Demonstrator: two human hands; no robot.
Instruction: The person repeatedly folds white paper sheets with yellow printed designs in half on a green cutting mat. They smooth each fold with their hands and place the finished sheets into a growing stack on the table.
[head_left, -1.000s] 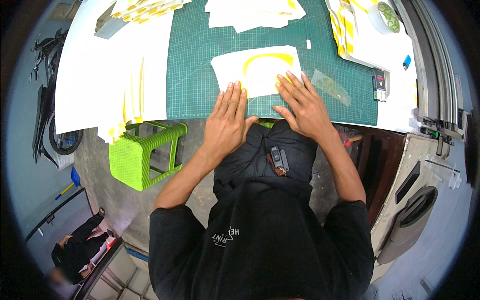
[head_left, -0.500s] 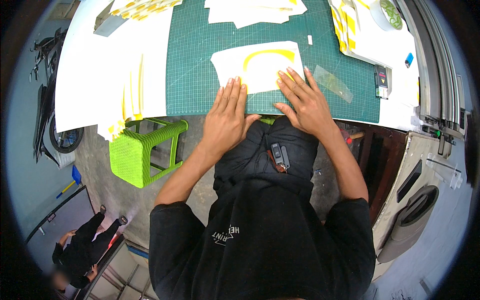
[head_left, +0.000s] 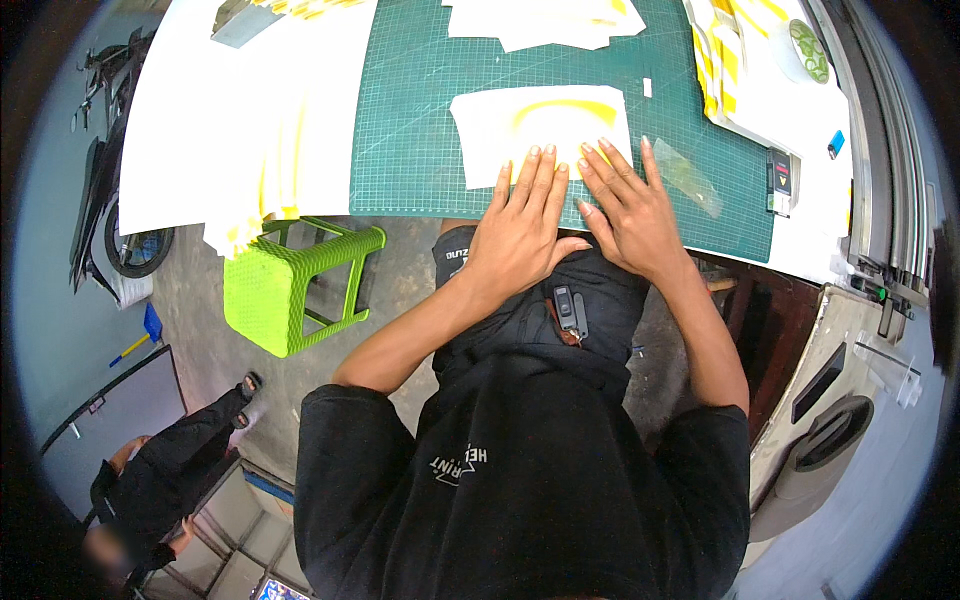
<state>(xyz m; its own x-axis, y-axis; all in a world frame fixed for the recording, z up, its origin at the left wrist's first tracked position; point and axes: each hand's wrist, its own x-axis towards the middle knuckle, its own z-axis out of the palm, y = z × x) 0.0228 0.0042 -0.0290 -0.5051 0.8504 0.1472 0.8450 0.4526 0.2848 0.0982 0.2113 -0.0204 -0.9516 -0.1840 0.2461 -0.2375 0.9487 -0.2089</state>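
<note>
A white sheet (head_left: 487, 122) printed with a yellow curved shape lies on the green cutting mat (head_left: 405, 120), close to the table's front edge. My left hand (head_left: 522, 220) rests with its fingers stretched out over the sheet's lower middle, thumb pointing to the right. Beside it, my right hand (head_left: 635, 208) lies flat with spread fingers on the sheet's lower right part. The fingertips of both hands almost meet. Part of the yellow print and the sheet's near edge are hidden beneath the fingers.
More white sheets (head_left: 545, 25) lie farther back on the mat. Yellow-and-white pieces (head_left: 283, 165) hang over the edge at left. At right are a clear plastic piece (head_left: 685, 178), a small dark box (head_left: 779, 183) and a blue lighter (head_left: 836, 145). A green stool (head_left: 265, 300) stands below; another person (head_left: 165, 475) is at lower left.
My left hand has slid right along the sheet, closer to my right hand, which stays on the sheet's lower right. The whole view has shifted slightly.
</note>
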